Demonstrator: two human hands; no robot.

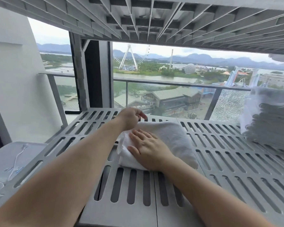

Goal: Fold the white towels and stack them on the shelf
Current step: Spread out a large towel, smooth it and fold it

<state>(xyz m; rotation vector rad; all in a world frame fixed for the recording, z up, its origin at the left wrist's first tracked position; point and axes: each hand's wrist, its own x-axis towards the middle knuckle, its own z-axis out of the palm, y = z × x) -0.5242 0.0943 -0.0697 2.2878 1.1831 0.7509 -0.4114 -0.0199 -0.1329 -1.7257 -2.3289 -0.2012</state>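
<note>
Towel [170,138], white and folded into a thick pad, lying flat near the middle of the grey slatted shelf [236,169]. Right hand [147,148] spread on its near left part, fingers straight, pressing rather than gripping. Left hand [129,117] poised just above the far left corner, fingers loosely curled, nothing visible in them, so released by the look of it.

Judging from that: smoothing and squaring the pad, likely the last touch on this one. To do it well, keep the palm flat and sweep from the middle outward, pushing air and wrinkles toward the loose, slightly ruffled edges at the left. Tuck that ragged corner under with the free fingers instead of dragging the whole pad across the slats. Press lightly and avoid snagging the cloth in the slots. Square the edges to the shelf's lines, for a level base under later towels.

Around: what looks like a stack [269,122] of folded white cloth at the right end of the same shelf, blurred, well apart from the pad. Underside of an upper shelf [154,22] close overhead, limiting lift and stack height. Beyond, a glass balcony railing [170,83]. Lower left, a white cable [17,158] on a pale surface, away from both arms.
</note>
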